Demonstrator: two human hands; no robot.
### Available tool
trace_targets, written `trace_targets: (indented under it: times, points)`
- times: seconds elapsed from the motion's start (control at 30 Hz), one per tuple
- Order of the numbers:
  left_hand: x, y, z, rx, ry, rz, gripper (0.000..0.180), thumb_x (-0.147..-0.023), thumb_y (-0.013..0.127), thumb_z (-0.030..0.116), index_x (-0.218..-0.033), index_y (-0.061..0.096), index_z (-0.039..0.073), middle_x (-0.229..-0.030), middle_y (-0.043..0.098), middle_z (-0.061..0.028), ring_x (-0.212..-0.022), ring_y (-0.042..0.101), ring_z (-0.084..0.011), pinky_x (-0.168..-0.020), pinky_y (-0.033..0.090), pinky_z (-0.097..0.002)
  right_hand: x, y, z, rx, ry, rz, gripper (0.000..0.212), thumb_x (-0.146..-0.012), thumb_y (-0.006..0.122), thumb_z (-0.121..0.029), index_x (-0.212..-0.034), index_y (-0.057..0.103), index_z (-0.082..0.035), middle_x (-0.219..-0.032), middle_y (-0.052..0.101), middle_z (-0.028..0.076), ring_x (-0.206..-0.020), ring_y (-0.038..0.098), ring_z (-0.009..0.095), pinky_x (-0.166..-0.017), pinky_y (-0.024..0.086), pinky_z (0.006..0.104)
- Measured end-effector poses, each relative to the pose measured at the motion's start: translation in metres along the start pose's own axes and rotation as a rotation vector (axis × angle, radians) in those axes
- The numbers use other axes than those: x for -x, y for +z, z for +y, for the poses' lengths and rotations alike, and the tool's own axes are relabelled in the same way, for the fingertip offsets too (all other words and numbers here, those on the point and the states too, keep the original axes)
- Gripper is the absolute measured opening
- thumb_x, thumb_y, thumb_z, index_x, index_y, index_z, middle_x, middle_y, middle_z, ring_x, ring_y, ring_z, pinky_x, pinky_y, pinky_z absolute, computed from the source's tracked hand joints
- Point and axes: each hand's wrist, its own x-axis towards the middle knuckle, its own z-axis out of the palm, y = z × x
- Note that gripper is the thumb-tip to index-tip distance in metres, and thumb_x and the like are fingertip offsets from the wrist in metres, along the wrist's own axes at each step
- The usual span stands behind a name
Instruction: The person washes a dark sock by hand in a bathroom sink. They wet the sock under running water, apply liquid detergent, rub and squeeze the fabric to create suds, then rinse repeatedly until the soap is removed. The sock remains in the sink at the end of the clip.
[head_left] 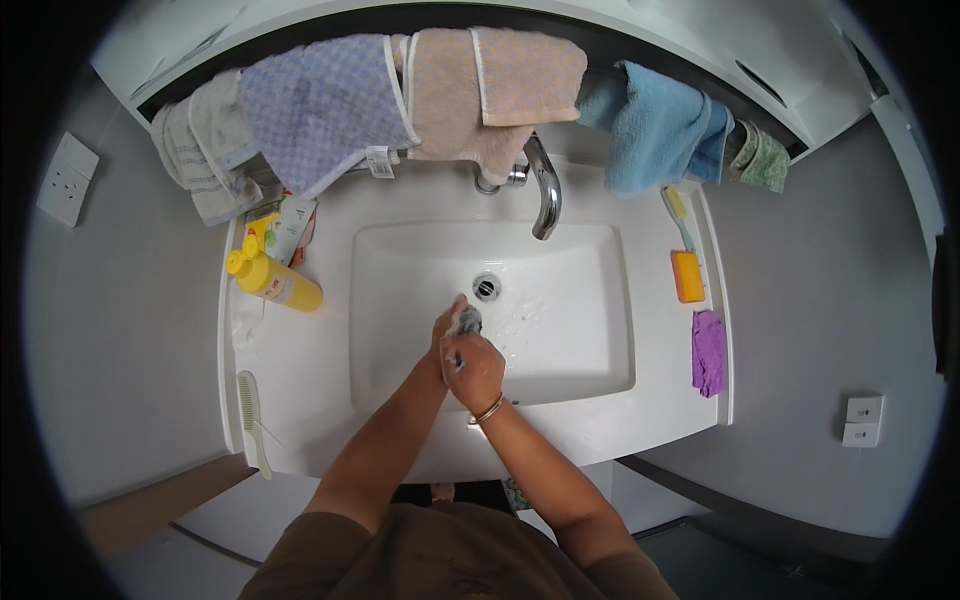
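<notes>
Over the white sink [585,310], on my side of the drain [487,288], my left hand [447,322] and right hand [475,372] meet, each grip clenched on a dark, sudsy bundle [468,321]; fingers hide much of it. A bracelet [488,409] circles my right wrist. Beyond, a chrome tap [546,190] curves over the basin's far edge. On the bench [310,400], a yellow bottle [280,283] and pale comb [250,410] lie left; an orange sponge [687,277] and purple cloth [707,353], right.
</notes>
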Motion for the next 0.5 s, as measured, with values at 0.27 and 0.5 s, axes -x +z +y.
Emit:
trace_targets:
  times: [0.27,0.5]
  points:
    - [0.004,0.046,0.079,0.681,-0.619,-0.059,0.018,-0.088,0.048,0.021,-0.094,0.056,0.006,-0.086,0.059,-0.0064,-0.078,0.058,-0.0182,-0.074,0.049,-0.0337,-0.031,-0.03,0.104,-0.831,1.067,0.0,0.031,-0.08,0.062,-0.037,-0.092,0.063,-0.008,-0.077,0.062,0.007,-0.062,0.056,0.017,-0.058,0.047,0.0318]
    - [-0.007,-0.002,0.04,0.477,-0.259,0.281,0.027,-0.077,0.056,0.002,-0.102,0.047,0.002,-0.093,0.057,-0.0128,-0.086,0.059,-0.0251,-0.077,0.052,-0.0383,-0.003,-0.026,0.049,-0.903,0.611,0.012,0.028,-0.085,0.054,-0.01,-0.112,0.057,-0.004,-0.099,0.06,0.006,-0.086,0.056,0.012,-0.074,0.047,0.0231]
